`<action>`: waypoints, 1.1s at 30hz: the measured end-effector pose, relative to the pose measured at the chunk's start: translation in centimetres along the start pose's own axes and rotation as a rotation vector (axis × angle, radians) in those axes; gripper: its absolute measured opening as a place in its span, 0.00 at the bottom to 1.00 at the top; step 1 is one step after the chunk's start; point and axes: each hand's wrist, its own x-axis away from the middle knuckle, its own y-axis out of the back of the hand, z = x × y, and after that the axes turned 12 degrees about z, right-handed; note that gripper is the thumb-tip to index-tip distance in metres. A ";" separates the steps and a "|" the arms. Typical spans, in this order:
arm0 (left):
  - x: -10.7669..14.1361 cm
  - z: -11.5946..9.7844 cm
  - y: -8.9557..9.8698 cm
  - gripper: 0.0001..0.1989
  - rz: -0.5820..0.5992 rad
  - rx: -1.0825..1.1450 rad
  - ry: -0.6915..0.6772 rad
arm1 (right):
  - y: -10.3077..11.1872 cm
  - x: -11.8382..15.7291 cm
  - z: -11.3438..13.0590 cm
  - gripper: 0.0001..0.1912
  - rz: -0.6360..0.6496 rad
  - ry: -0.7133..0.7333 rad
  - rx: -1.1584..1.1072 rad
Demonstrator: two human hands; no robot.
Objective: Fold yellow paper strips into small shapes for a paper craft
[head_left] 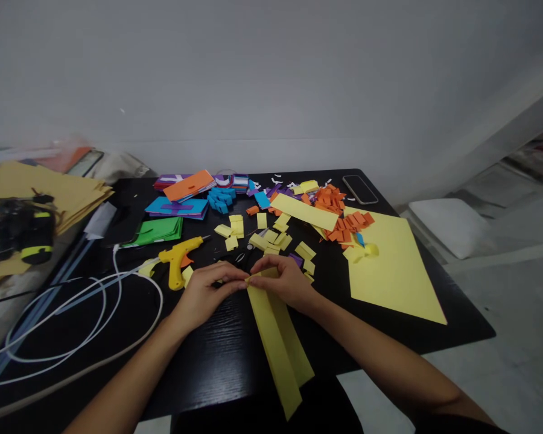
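A long folded strip of yellow paper [274, 337] hangs toward the table's front edge, its two layers parted at the lower end. My left hand [208, 292] pinches the strip's upper left corner between thumb and fingers. Right beside it, my right hand [283, 280] grips the same top end, fingers closed on the paper. Small folded yellow paper pieces [271, 241] lie scattered just beyond the hands. To the left rests a yellow glue gun [181, 259]. Black-handled scissors [238, 258] are partly hidden behind my left hand.
A yellow paper sheet [393, 265] covers the table's right side, near orange folded pieces [344, 226] and a phone [360, 189]. Stacks of blue [178, 207] and green paper [160, 231] stand at the back left. White cables [104, 295] loop across the left side.
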 end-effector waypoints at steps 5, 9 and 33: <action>0.1 0.1 0.4 0.06 0.030 0.017 0.011 | 0.1 0.1 0.1 0.14 0.014 -0.020 0.017; 0.1 0.1 0.6 0.04 0.052 0.029 0.006 | 0.1 0.2 0.1 0.13 0.020 0.005 0.037; 0.2 0.1 0.5 0.06 0.029 0.015 0.013 | 0.2 0.1 0.1 0.12 0.017 0.041 0.087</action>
